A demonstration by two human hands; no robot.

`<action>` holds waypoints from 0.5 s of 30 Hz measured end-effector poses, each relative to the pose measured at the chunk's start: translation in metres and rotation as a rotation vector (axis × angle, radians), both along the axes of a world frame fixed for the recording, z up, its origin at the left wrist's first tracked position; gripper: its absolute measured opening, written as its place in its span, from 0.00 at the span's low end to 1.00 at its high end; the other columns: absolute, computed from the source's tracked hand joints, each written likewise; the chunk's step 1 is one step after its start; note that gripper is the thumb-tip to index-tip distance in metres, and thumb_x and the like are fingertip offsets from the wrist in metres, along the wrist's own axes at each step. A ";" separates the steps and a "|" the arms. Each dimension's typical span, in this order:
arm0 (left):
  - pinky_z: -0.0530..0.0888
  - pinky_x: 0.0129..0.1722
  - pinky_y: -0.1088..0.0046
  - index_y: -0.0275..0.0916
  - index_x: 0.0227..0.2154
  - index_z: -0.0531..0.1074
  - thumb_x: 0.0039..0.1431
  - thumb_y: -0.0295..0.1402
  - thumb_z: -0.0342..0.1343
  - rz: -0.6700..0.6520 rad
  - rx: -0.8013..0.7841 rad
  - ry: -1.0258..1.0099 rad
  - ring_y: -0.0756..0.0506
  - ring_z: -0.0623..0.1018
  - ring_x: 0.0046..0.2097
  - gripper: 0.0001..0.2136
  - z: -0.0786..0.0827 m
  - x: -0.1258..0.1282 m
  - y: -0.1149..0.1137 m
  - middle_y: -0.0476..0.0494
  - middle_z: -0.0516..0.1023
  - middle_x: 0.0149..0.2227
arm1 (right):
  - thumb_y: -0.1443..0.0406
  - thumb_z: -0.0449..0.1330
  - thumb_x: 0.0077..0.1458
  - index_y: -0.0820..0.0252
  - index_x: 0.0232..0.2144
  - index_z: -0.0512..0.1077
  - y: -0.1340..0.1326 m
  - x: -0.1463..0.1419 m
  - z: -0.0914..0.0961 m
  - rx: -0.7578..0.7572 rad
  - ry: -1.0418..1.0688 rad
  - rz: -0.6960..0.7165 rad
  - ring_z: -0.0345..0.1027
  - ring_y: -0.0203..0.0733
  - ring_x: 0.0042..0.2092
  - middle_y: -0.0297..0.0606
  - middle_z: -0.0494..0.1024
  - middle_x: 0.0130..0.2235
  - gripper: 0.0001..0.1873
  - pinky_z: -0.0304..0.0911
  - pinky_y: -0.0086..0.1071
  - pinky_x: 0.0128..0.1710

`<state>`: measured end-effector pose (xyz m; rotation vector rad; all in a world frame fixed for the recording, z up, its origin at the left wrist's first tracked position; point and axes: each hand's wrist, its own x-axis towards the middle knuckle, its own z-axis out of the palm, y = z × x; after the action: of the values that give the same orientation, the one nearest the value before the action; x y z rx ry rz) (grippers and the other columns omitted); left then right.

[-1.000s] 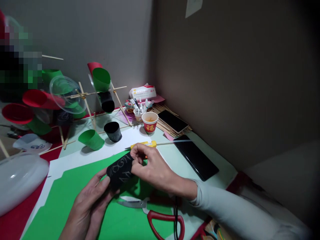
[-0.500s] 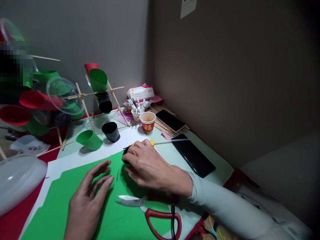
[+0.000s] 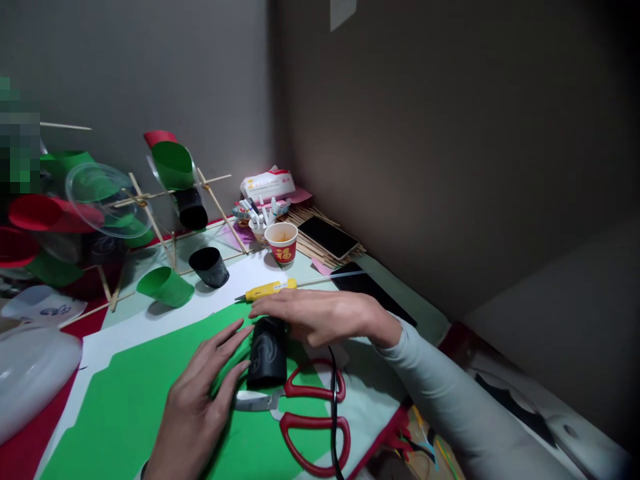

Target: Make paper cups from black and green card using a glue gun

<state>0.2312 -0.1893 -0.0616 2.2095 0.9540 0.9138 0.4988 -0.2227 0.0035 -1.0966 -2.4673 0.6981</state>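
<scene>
A black paper cup (image 3: 268, 350) with pale scrolled lines stands on the green sheet (image 3: 130, 400) in front of me. My left hand (image 3: 203, 393) lies flat beside it, fingers stretched out, with the fingertips touching its left side. My right hand (image 3: 325, 315) hovers just above and behind the cup, fingers extended and together, holding nothing. Red-handled scissors (image 3: 310, 413) lie right of the cup, blades under its base. A yellow-handled tool (image 3: 270, 289) with a thin rod lies beyond my right hand.
A stick frame (image 3: 165, 200) carrying green, red and black cups stands at the back left. A loose green cup (image 3: 165, 287) and black cup (image 3: 210, 267) lie near it. A red printed cup (image 3: 281, 243), two phones (image 3: 333, 237) and a tissue pack (image 3: 265, 183) sit by the wall.
The black cup, held in both hands a second ago, now stands on the green sheet. Both hands have opened. The view shifted, so the scissors appear closer.
</scene>
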 end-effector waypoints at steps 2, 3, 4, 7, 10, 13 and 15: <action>0.74 0.62 0.63 0.62 0.52 0.79 0.61 0.46 0.62 0.033 -0.023 0.003 0.42 0.80 0.59 0.17 -0.002 -0.002 0.001 0.54 0.83 0.57 | 0.82 0.59 0.50 0.70 0.68 0.60 -0.003 -0.007 -0.003 0.072 -0.047 0.024 0.60 0.52 0.70 0.58 0.66 0.69 0.42 0.60 0.42 0.68; 0.75 0.61 0.61 0.60 0.51 0.80 0.60 0.47 0.63 0.057 -0.039 0.001 0.42 0.81 0.57 0.17 -0.002 -0.003 0.002 0.53 0.84 0.55 | 0.82 0.61 0.51 0.71 0.67 0.61 -0.004 -0.012 -0.004 0.115 -0.078 0.022 0.60 0.54 0.70 0.59 0.66 0.69 0.41 0.61 0.43 0.67; 0.76 0.60 0.60 0.58 0.50 0.80 0.58 0.48 0.63 0.082 -0.056 -0.003 0.41 0.82 0.55 0.17 -0.002 -0.003 0.002 0.52 0.85 0.54 | 0.81 0.62 0.51 0.71 0.67 0.62 -0.004 -0.017 -0.006 0.154 -0.111 0.016 0.62 0.55 0.68 0.59 0.66 0.69 0.40 0.63 0.45 0.66; 0.81 0.53 0.62 0.51 0.44 0.82 0.56 0.51 0.63 0.144 -0.107 -0.013 0.40 0.86 0.48 0.16 0.001 -0.003 0.003 0.48 0.87 0.48 | 0.79 0.62 0.54 0.70 0.61 0.66 -0.001 -0.032 -0.013 0.203 -0.173 0.003 0.71 0.54 0.59 0.55 0.76 0.60 0.32 0.69 0.44 0.57; 0.83 0.43 0.70 0.49 0.41 0.82 0.59 0.53 0.61 0.201 -0.137 -0.042 0.43 0.87 0.43 0.16 0.008 -0.004 0.002 0.47 0.88 0.44 | 0.77 0.61 0.58 0.67 0.52 0.71 0.003 -0.040 -0.021 0.159 -0.106 -0.028 0.73 0.50 0.49 0.49 0.81 0.48 0.19 0.70 0.41 0.50; 0.81 0.45 0.75 0.50 0.44 0.80 0.64 0.52 0.56 0.295 -0.120 -0.108 0.46 0.86 0.46 0.16 0.016 -0.009 0.001 0.49 0.87 0.45 | 0.72 0.66 0.60 0.65 0.46 0.73 0.006 -0.043 -0.026 0.081 0.040 -0.160 0.74 0.49 0.46 0.47 0.81 0.45 0.12 0.69 0.39 0.47; 0.80 0.49 0.75 0.51 0.49 0.78 0.67 0.50 0.54 0.350 -0.095 -0.161 0.47 0.84 0.50 0.15 0.020 -0.014 0.000 0.50 0.86 0.50 | 0.65 0.68 0.62 0.65 0.48 0.73 0.009 -0.045 -0.029 0.042 0.101 -0.255 0.75 0.49 0.45 0.47 0.81 0.46 0.15 0.70 0.37 0.44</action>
<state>0.2176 -0.1895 -0.0417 1.8891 1.3006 1.1560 0.4541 -0.2137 -0.0254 -1.2968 -2.1966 0.6049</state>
